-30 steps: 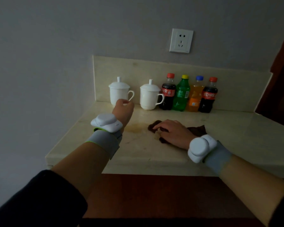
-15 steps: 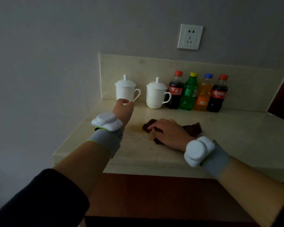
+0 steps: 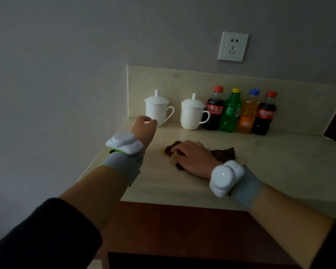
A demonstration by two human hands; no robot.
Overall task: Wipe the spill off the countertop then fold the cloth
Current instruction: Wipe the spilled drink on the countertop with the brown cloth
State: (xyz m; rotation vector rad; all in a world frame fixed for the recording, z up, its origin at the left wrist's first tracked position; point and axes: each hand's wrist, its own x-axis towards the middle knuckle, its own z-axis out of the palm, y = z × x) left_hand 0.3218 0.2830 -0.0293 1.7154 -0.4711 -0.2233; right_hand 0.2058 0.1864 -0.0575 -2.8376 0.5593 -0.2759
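Clearly wiping: right hand [image 3: 194, 159] pressed flat, fingers spread, on the cloth [image 3: 223, 153] beside the spill [image 3: 163, 152]; left hand [image 3: 145, 127] loosely curled, empty; next, sweep leftwards

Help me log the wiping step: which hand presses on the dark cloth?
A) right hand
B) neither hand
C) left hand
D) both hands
A: the right hand lies flat on the dark cloth beside the yellowish spill, while the left hand is raised near a white mug.

Matt brown cloth [image 3: 224, 153] on smooth polished stone countertop [image 3: 279, 162]
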